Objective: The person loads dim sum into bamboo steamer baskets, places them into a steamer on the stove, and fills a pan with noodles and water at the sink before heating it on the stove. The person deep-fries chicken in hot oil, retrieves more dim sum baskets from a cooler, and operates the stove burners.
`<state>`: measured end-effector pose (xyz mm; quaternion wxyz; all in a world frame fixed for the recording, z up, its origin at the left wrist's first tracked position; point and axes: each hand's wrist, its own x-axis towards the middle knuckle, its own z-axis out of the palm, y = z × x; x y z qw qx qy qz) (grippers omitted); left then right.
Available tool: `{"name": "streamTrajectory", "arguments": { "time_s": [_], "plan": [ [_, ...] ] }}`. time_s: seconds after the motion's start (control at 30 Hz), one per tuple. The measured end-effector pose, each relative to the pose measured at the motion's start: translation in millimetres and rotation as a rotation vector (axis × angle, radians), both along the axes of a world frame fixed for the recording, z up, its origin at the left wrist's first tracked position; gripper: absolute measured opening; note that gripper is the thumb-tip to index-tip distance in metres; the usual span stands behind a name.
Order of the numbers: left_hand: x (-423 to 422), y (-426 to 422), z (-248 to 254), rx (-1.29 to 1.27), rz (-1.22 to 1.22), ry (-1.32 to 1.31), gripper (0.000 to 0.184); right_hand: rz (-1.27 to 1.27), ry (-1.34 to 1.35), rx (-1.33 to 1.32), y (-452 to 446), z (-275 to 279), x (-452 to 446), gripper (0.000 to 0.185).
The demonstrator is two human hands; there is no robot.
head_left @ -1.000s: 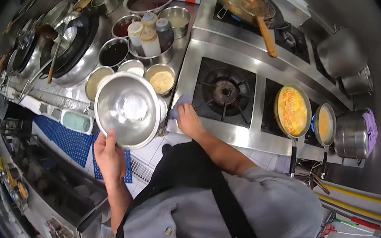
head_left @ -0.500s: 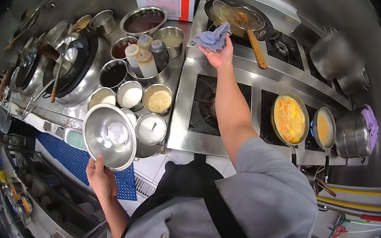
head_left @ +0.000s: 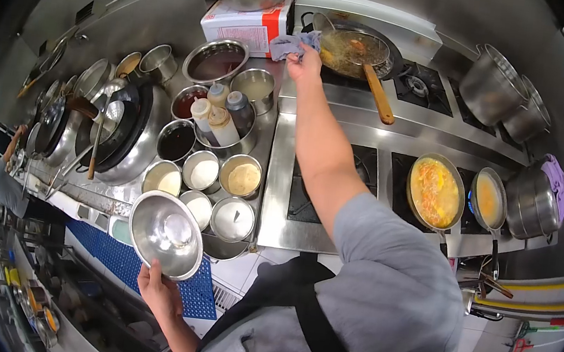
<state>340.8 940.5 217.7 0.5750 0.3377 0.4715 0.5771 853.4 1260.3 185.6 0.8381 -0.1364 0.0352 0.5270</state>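
Note:
My left hand [head_left: 159, 291] grips the rim of a steel bowl [head_left: 166, 235], thumb inside; the bowl is tilted, its shiny inside showing. With my arm stretched forward, my right hand [head_left: 305, 66] holds a bunched purple-grey cloth [head_left: 295, 45] beside the white and red box [head_left: 247, 27]. Just right of the cloth is a dark wok [head_left: 336, 63] of bubbling oil, with a wooden-handled strainer [head_left: 378, 93] over it. Steel tubs of white powder [head_left: 232, 220] and a yellowish mix [head_left: 241, 176] stand beyond the bowl.
Two pans, one with egg-coloured food [head_left: 435, 192] and a smaller one [head_left: 489, 198], sit on the right burners. Squeeze bottles [head_left: 221, 126] stand among sauce tubs. Tall pots [head_left: 490, 87] are at the back right. Another person [head_left: 4, 175] is at the far left.
My right hand has gone from the front stove edge up to the back, taking the cloth along, then left toward the box. The bowl has moved lower, still in my left hand.

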Motion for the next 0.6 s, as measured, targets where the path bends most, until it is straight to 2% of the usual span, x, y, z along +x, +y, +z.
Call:
{"name": "streamTrajectory", "arguments": {
  "time_s": [0.03,0.2,0.33,0.37,0.43,0.47,0.6],
  "plan": [
    [0,0,0,-0.008,0.011,0.012,0.029,-0.029,0.097,0.067,-1,4,-4,0.017],
    [2,3,6,-0.008,0.005,0.052,0.027,-0.006,-0.028,0.209,-8,13,-22,0.011],
    [2,4,5,0.009,0.063,0.025,0.027,-0.017,-0.43,0.04,-7,35,-16,0.007],
    [-1,4,4,-0.004,0.059,0.04,0.027,-0.01,-0.429,0.045,-7,53,-18,0.007],
    [4,2,6,-0.007,0.076,0.023,0.027,-0.05,-0.762,-0.16,-5,88,-21,0.009],
    [7,2,8,-0.01,0.082,0.009,0.028,-0.048,-0.761,-0.153,6,97,-20,0.009],
    [15,-2,10,-0.002,0.088,0.024,0.029,0.005,-1.111,-0.35,95,126,3,0.005]
  ]
}}
